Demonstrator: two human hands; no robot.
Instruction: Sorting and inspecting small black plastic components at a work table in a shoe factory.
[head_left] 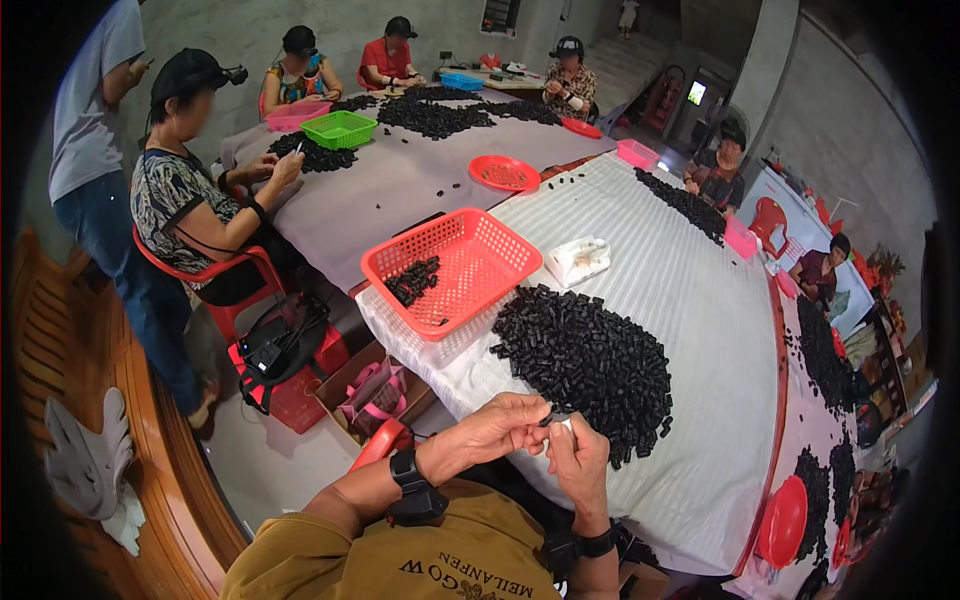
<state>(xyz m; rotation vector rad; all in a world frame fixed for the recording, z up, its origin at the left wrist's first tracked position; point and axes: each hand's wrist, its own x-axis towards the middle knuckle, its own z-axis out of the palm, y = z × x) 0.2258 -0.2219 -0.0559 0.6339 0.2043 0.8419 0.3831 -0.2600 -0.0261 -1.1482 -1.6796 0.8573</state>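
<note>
My left hand point(502, 425) is closed in a pinch on a small black piece point(549, 419), held in front of my body at the near table edge. Right beside it, my right hand point(580, 462) is closed around a small white item point(565, 424) that meets the black piece. Fingers hide most of both, so the white item's kind does not show. Just beyond my hands lies a big heap of short black cylinder-like pieces point(590, 365) on a white striped cloth point(690, 330).
A red plastic basket point(510, 235) with some black pieces stands left of the heap, beside a white tissue pack point(578, 262). Farther off are a red round tray point(504, 172) and a green basket point(340, 128). Several people sit around the tables. A red stool point(300, 385) stands at left.
</note>
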